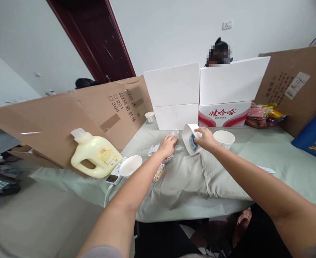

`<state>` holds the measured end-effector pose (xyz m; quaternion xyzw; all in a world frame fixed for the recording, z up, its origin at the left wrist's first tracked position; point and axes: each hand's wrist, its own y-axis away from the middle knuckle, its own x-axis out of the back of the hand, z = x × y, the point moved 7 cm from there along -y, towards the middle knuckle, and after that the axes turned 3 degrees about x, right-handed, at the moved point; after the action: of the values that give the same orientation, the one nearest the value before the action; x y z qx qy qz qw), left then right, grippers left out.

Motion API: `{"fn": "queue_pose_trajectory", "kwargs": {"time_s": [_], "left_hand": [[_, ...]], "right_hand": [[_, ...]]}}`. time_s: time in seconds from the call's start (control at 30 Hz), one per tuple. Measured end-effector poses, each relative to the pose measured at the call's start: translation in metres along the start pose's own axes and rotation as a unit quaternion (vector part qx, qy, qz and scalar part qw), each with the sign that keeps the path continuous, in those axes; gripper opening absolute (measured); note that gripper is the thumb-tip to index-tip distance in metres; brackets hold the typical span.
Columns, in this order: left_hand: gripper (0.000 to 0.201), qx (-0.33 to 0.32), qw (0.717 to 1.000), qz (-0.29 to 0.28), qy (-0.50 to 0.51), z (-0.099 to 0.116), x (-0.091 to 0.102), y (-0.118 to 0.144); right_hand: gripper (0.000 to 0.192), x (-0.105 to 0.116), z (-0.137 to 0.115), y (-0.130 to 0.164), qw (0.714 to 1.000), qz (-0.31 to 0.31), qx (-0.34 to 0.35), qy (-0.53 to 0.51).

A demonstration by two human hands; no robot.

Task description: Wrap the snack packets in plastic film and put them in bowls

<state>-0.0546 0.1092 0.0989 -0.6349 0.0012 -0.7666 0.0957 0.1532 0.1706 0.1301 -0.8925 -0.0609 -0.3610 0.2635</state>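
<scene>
My right hand [206, 139] grips a white paper bowl [188, 138] by its side; the bowl is tipped over with its opening facing left. Just left of it, my left hand [168, 146] has its fingers curled down on a crinkled clear plastic wrapper [177, 146] on the cloth. A small packaged snack [159, 172] in clear wrapping lies below that hand, partly hidden by the forearm. Another white paper bowl [224, 138] stands upright beside my right wrist. A third bowl [130, 165] is left of my left forearm.
A yellow detergent jug [97, 154] and a white device with a cable [114, 177] are at the left. Cardboard panels [115, 107] and a white carton [222, 114] wall the back. A snack basket [265, 116] and blue bottle [315, 138] stand right. A person's head shows behind.
</scene>
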Motion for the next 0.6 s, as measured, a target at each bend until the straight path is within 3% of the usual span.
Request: {"fn": "queue_pose_trajectory", "kwargs": {"time_s": [0.1,0.23,0.37,0.47,0.6], "left_hand": [[0.044,-0.011,0.999,-0.041,-0.015,0.007,-0.011,-0.03],[0.039,0.055,0.995,-0.082,-0.034,-0.009,-0.025,-0.066],[0.035,0.097,0.989,-0.107,-0.039,-0.023,-0.038,-0.083],[0.035,0.125,0.987,-0.1,-0.034,-0.034,-0.037,-0.089],[0.035,0.158,0.983,-0.088,-0.022,-0.056,-0.021,-0.091]], "right_hand": [[0.047,0.002,0.002,0.003,1.0,0.005,0.006,-0.004],[0.049,0.005,0.007,0.009,1.0,0.009,0.012,-0.014],[0.047,0.007,0.012,0.016,0.998,0.032,0.028,-0.042],[0.045,0.007,0.014,0.019,0.997,0.046,0.043,-0.053],[0.045,0.008,0.015,0.02,0.996,0.051,0.051,-0.062]]}}
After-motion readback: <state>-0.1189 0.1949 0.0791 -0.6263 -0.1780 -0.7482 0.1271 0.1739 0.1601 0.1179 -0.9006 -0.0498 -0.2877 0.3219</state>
